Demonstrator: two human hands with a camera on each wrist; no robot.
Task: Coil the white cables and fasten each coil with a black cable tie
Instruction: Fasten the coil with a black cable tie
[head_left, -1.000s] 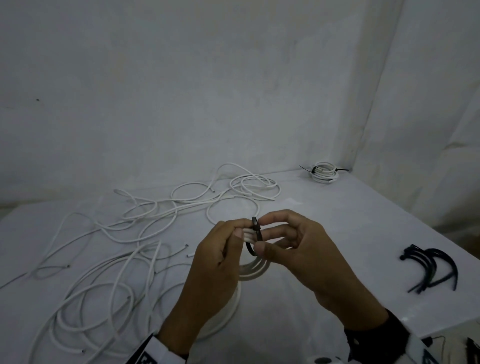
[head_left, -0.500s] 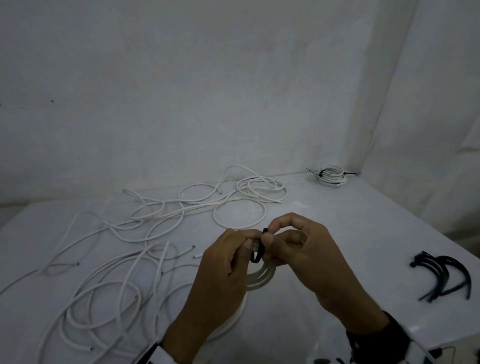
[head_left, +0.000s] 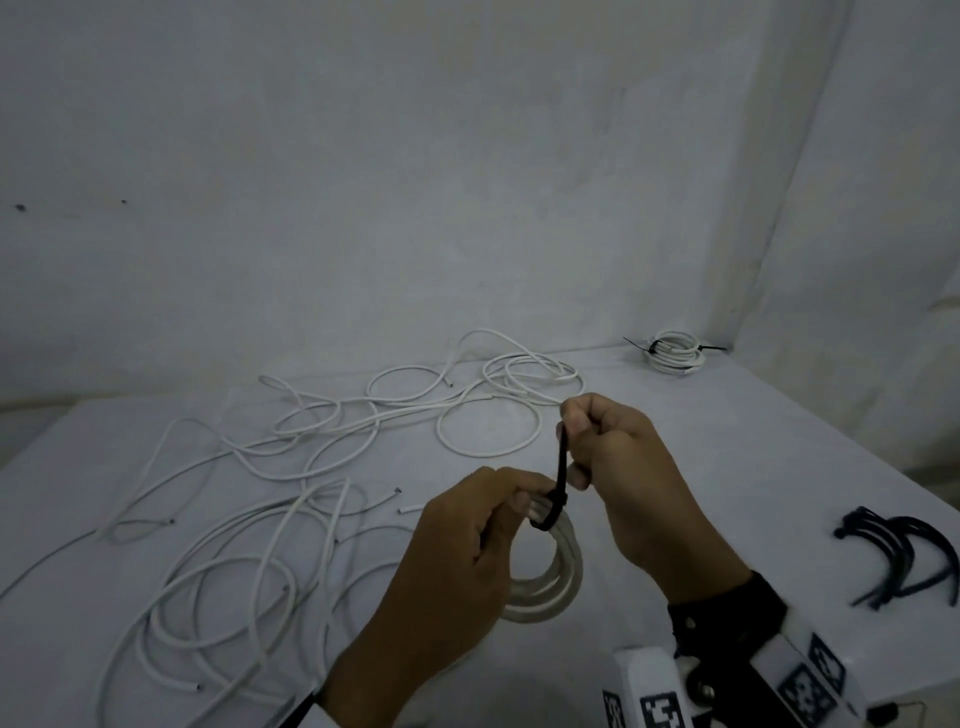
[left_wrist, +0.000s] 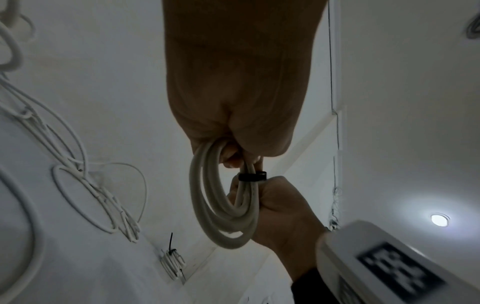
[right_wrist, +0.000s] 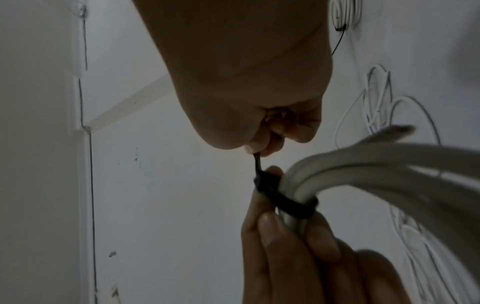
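Cinching the tie on a held coil

Left hand grips the white coil above the table's near edge, steadying it; right hand pinches the black cable tie tail to tighten it.

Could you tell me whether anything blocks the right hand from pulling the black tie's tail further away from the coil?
Nothing visible does. The right hand pinches the cable tie by its tail above the coil, which the left hand grips; only open air lies beyond it.
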